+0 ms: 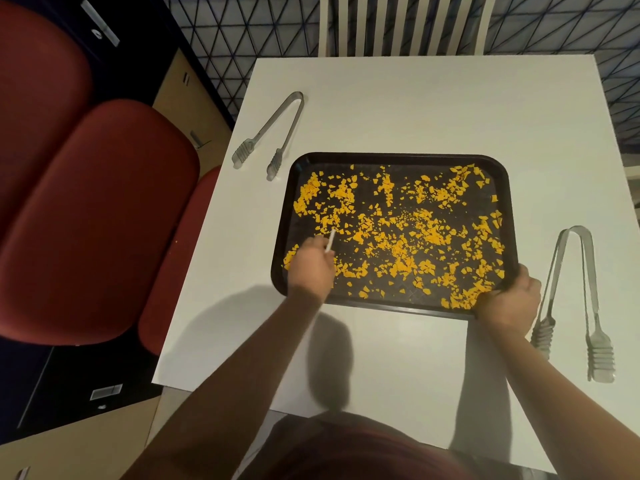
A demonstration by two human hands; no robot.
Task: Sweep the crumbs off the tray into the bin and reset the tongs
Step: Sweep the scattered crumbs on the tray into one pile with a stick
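A black tray (pixel 398 159) lies on the white table, strewn with several orange crumbs (pixel 408 233). My left hand (pixel 311 263) hovers over the tray's near-left part and grips a thin white stick (pixel 330 240) that points at the crumbs. My right hand (pixel 509 299) grips the tray's near-right corner. One pair of clear tongs (pixel 273 133) lies on the table beyond the tray's far-left corner. A second pair of tongs (pixel 575 299) lies to the right of the tray, just past my right hand.
The white table (pixel 415 98) ends close to the left of the tray. Red padded chairs (pixel 86 202) stand at the left, and a white slatted chair (pixel 401 22) stands at the far side. No bin is in view.
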